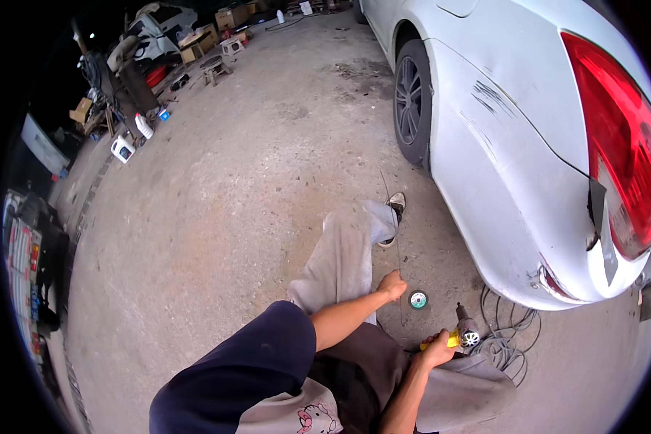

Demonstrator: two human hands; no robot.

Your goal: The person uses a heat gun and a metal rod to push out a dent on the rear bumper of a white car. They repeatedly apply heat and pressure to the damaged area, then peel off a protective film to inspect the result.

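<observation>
My right hand (437, 351) is wrapped round the yellow body of a corded-looking power tool (465, 327). Its dark nose points away from me and a pale vented round part shows on its side; the exact kind is hard to make out. Closer to the middle, my left hand (393, 285) is closed in a fist above the floor by my leg. Whatever it may hold is hidden. A round green-labelled disc (418, 299) lies flat on the concrete between the two hands, touching neither.
A white car (499, 166) with scratches and a damaged rear corner stands close on the right, its red tail light (618, 130) cracked open below. Coiled grey cable (510, 340) lies under its bumper. Bottles (123, 150), stools (214, 69) and boxes (231, 16) stand far left.
</observation>
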